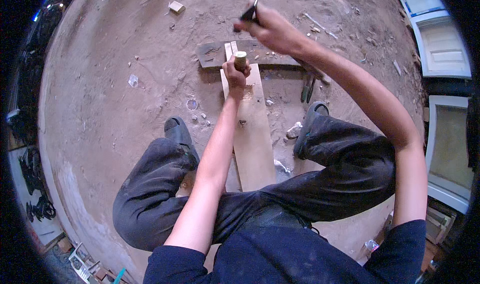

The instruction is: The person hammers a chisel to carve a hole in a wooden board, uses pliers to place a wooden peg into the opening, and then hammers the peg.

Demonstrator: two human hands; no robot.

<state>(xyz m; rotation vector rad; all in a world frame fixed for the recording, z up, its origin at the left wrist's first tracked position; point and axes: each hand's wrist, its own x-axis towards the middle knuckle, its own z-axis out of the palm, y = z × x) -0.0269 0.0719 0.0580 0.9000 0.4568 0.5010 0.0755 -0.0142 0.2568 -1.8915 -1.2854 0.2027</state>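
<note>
My left hand point(236, 75) is closed around an upright chisel point(240, 60), its pale, worn handle end facing up. The blade is hidden beneath the fist. Below it lies a long light wooden board point(254, 149), with a rough chipped recess point(248, 92) beside the hand and a dark knot nearer to me. My right hand point(270, 29) is raised beyond and to the right of the chisel, closed on a hammer point(249, 12). Its dark head is smeared by motion, and the handle is mostly hidden.
A dark wooden plank point(212, 55) lies crosswise under the board's far end. Dark-handled pliers point(307, 89) lie right of the board. My sandalled feet flank it. A wood block point(176, 7) and scattered debris lie on the dirt floor; framed panels point(447, 144) stand at right.
</note>
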